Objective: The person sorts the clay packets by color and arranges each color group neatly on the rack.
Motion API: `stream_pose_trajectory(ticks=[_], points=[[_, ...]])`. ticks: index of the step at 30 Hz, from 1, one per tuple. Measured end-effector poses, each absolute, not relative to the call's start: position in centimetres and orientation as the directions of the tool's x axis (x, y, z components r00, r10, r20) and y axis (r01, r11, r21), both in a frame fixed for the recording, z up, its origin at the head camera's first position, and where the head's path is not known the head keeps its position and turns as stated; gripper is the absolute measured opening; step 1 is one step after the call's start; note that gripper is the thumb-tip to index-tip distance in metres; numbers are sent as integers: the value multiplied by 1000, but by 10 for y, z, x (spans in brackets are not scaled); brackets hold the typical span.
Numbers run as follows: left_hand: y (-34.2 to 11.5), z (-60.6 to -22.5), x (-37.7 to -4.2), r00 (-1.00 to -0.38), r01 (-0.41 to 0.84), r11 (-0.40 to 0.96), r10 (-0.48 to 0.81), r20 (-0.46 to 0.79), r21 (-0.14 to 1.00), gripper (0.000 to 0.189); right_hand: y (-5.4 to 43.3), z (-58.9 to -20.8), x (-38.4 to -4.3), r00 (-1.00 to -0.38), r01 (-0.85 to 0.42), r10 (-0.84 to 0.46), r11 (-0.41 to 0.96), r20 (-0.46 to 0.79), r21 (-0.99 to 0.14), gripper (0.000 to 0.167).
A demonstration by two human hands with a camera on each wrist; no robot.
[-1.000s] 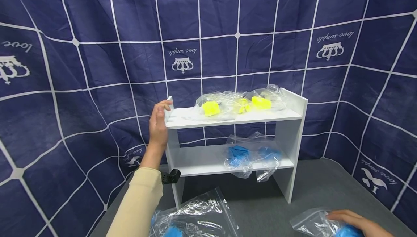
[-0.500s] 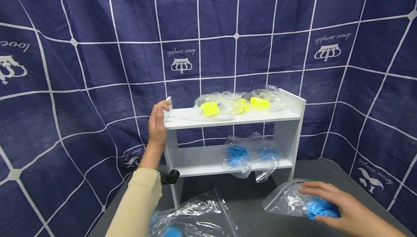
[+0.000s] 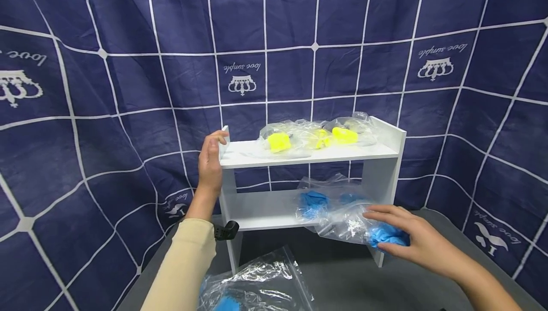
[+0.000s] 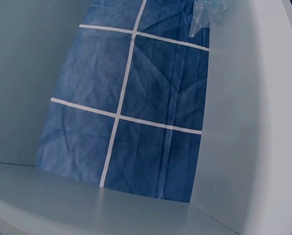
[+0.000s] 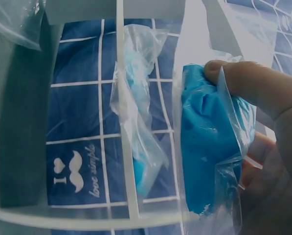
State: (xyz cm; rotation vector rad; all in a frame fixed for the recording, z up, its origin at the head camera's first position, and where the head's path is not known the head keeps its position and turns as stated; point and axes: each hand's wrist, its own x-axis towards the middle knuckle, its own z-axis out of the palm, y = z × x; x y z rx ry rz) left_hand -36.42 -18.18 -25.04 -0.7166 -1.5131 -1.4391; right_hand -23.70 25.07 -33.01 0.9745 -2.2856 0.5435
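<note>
My left hand (image 3: pixel 210 161) grips the upper left side panel of a small white two-tier shelf (image 3: pixel 265 216). The left wrist view looks into the shelf's frame (image 4: pixel 234 122), and the hand itself is out of that picture. Between thumb and fingers, my right hand (image 3: pixel 421 237) holds a clear zip bag (image 3: pixel 348 225) with a crumpled blue item (image 5: pixel 204 132) inside. It is raised in front of the shelf's lower right part, overlapping the bags there in the head view. On that lower board lie clear bags with blue contents (image 3: pixel 314 201).
Clear bags with bright yellow contents (image 3: pixel 279 142) lie along the top board. Another zip bag (image 3: pixel 274 273) with blue contents rests on the dark grey surface (image 3: pixel 342 282) at front left. A navy gridded cloth (image 3: pixel 287 78) hangs behind and at both sides.
My right hand has come up from the lower right corner, moving left and toward the shelf with the bag of blue contents. The left hand stays on the side panel.
</note>
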Motion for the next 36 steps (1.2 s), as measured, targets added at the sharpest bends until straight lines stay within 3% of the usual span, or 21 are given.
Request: stream_pose_trajectory(ticks=[7,22,36], points=[[-181,-249,-365,-420,879,169,-168,892,445,36,234,-317,-264,-611,-730,-483,651,628,-209,59],[-181,-250,-365,-418,881,166,-167,893,444,33,199,-305,-322,-796,-564,-344,720,498,-404,49],[-180,-250,-366,-395,894,152,-177,902,421,33,182,-329,-350,-798,-480,-206,785,566,-391,49]])
